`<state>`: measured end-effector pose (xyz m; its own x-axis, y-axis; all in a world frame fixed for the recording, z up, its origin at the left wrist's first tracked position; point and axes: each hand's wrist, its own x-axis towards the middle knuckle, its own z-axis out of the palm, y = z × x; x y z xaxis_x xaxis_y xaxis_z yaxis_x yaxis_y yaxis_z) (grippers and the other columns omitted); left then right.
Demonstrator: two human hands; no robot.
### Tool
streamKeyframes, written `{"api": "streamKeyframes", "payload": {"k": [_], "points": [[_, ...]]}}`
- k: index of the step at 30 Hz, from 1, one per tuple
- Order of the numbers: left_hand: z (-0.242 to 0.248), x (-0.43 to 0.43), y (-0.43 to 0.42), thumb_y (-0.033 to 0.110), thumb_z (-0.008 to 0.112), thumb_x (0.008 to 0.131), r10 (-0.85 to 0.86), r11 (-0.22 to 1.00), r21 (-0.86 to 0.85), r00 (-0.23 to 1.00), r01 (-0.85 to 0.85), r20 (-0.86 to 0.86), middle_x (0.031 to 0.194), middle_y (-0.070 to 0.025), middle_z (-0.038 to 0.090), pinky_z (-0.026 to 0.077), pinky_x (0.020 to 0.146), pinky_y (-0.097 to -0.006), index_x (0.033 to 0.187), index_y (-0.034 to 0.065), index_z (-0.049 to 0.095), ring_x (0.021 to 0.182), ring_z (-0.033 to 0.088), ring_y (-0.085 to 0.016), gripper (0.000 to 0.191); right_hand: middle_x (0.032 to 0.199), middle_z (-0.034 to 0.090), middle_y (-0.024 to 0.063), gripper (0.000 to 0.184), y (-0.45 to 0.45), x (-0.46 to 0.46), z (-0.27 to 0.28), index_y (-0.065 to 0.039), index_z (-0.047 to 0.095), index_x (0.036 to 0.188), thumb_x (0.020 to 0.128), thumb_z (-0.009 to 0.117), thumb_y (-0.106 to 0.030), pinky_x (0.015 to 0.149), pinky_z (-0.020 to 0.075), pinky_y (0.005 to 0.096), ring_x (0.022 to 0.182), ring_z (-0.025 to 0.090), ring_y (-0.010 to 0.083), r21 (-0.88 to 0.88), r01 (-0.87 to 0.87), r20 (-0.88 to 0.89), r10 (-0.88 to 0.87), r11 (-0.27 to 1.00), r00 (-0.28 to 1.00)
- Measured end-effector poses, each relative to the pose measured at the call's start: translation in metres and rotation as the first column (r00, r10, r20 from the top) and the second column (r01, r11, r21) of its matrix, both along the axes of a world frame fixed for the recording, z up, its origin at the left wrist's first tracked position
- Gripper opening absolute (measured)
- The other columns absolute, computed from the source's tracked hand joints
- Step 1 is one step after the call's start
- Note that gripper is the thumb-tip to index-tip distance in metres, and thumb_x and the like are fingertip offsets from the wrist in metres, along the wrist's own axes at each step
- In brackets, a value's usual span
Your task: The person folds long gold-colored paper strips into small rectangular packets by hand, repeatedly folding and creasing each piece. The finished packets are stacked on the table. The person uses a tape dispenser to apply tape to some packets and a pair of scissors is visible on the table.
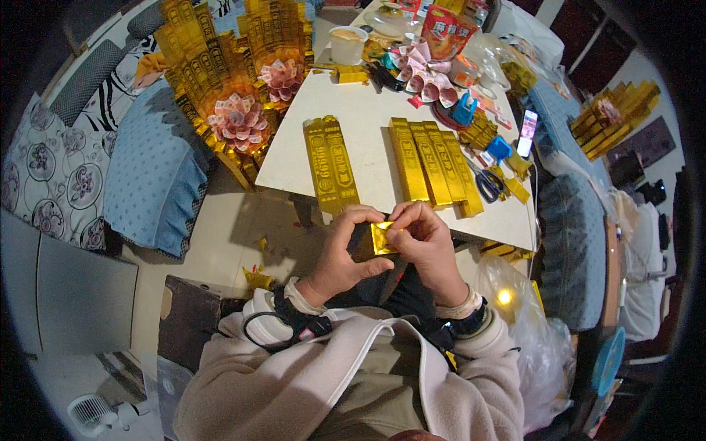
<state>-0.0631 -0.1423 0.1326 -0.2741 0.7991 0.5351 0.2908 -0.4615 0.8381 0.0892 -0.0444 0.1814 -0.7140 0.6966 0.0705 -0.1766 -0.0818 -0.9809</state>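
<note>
A small, shiny square of gold foil [379, 241] lies between my hands, just off the table's near edge. My right hand [433, 251] pinches it, thumb pressed on its face. Around its left side curves my left hand [339, 256], fingertips at the upper corner and thumb by the lower edge. Whether the square is the end of a longer box is hidden. Two embossed gold paper bars [331, 165] lie side by side beyond my left hand. Several more gold bars [433, 162] rest in a row past my right hand.
On the white table [369, 143] are black-handled scissors [490, 184], a blue tape dispenser [465, 109], a lit phone [527, 132], pink paper cones [424, 82] and a tub [347, 44]. Tall gold towers with a pink paper flower [238, 122] stand left. A plastic bag [532, 325] sits right.
</note>
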Motion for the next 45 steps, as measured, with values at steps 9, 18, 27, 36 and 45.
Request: {"api": "streamKeyframes", "payload": {"k": [9,18,27,36,45], "points": [[-0.001,-0.002,-0.001,0.033,0.093,0.073,0.122,0.992,0.000,0.967,-0.125,-0.223,0.117,-0.0102,0.066,0.045,0.099,-0.0434,0.121,0.0084,0.060,0.110,0.063,-0.031,0.063,0.112,0.055,0.0064,0.015,0.005,0.005,0.003,-0.004,0.057,0.093,0.087,0.067,0.005,0.084,0.0505,0.0229,0.093,0.056,0.0082,0.092,-0.041,0.118,0.030,0.995,0.993],[0.009,-0.004,-0.007,0.035,0.093,0.073,0.127,0.990,-0.025,0.944,-0.142,-0.304,0.113,-0.0098,0.068,0.049,0.095,-0.0428,0.119,0.0085,0.064,0.106,0.064,-0.031,0.061,0.109,0.058,0.0012,0.013,0.009,0.010,0.008,-0.005,0.060,0.100,0.092,0.070,-0.003,0.075,0.0459,0.0192,0.084,0.052,0.0035,0.182,-0.148,0.119,0.128,0.972,0.985],[0.044,-0.009,-0.026,0.039,0.095,0.070,0.129,0.991,0.070,0.906,-0.110,-0.403,0.110,-0.0077,0.073,0.050,0.093,-0.0424,0.117,0.0081,0.070,0.100,0.069,-0.028,0.061,0.098,0.054,-0.0033,0.043,0.005,0.018,0.014,-0.006,0.051,0.134,0.107,0.060,-0.038,0.063,0.0371,0.0200,0.076,0.047,0.0034,-0.206,-0.147,0.150,0.179,0.968,0.972],[0.070,-0.004,-0.039,0.029,0.071,0.094,0.052,0.891,0.305,0.591,0.336,-0.805,0.133,-0.0050,0.070,0.048,0.107,-0.0390,0.129,0.0187,0.066,0.119,0.068,-0.021,0.037,0.115,0.066,0.0015,0.068,0.009,0.023,-0.004,-0.006,0.053,0.141,0.102,0.053,-0.061,0.084,0.0504,0.0257,0.099,0.061,0.0100,-0.366,-0.432,0.050,0.481,0.824,0.875],[0.044,-0.030,-0.029,0.012,0.051,0.103,0.081,0.997,0.038,0.901,-0.072,-0.427,0.166,-0.0150,0.036,0.020,0.127,-0.0409,0.159,0.0114,0.038,0.154,0.031,-0.028,0.057,0.115,0.067,0.0007,0.053,0.034,0.014,-0.029,-0.005,0.060,0.134,0.089,0.083,-0.021,0.091,0.0500,0.0282,0.099,0.061,0.0129,-0.068,-0.209,0.130,0.217,0.975,0.968]]}}
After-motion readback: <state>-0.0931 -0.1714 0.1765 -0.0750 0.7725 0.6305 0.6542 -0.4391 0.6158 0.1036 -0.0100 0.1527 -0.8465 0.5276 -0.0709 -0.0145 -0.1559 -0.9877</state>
